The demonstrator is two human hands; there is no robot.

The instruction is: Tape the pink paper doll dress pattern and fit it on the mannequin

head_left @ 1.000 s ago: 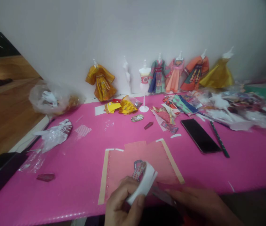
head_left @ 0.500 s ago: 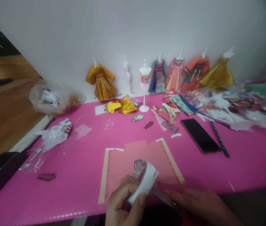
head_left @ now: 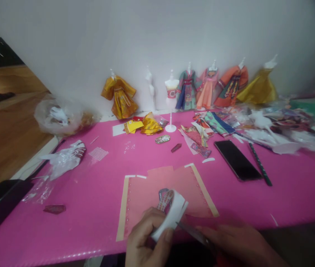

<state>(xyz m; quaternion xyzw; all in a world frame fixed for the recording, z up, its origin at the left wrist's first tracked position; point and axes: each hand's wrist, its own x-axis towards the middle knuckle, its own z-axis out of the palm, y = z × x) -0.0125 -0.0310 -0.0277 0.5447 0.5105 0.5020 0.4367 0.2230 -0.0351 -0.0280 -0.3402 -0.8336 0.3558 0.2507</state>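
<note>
My left hand [head_left: 148, 239] pinches a curled white strip [head_left: 171, 218] between thumb and fingers. The strip's inner side bears a patterned trim [head_left: 164, 201], and a narrow slit shows near its right end. With my right hand [head_left: 232, 241] I hold scissors [head_left: 194, 233], whose blade tips meet the strip's lower right edge. Red handles lie mostly hidden under the hand. Beneath the strip spreads a peach fabric piece [head_left: 143, 189] with tan side bands, small beads along them and white strips at its top corners.
Farther right lie a black phone [head_left: 238, 159] and a dark pen [head_left: 260, 163]. Dressed doll forms [head_left: 120, 94] line the back wall. Fabric scraps [head_left: 151, 124], plastic bags [head_left: 65, 159] and a black case [head_left: 1, 204] surround the pink tabletop [head_left: 90, 230]. Its front edge runs close to my hands.
Both hands, the strip and the scissors stay nearly in place. My right hand shifts very slightly to the right.
</note>
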